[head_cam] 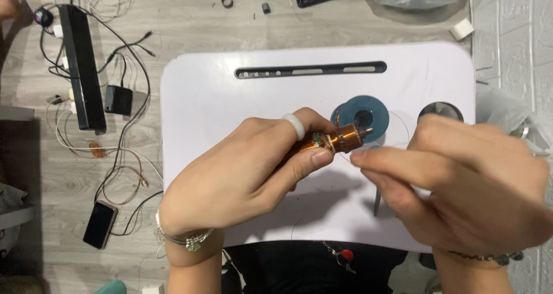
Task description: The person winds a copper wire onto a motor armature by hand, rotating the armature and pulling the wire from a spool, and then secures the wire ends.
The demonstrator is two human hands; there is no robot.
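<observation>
Bright even light; right hand (461, 179) motion-blurred.

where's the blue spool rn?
Head view: the blue spool lies flat on the white lap table, right of centre, just behind the copper-wound part in the left hand, left of the table's round hole.

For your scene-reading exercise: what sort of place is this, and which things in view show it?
Probably an informal home workspace for small electrical work, set up on the floor: a small white lap table on wood-look flooring, the left hand holding a copper-wound coil, and loose cables beside a black power strip.
</observation>
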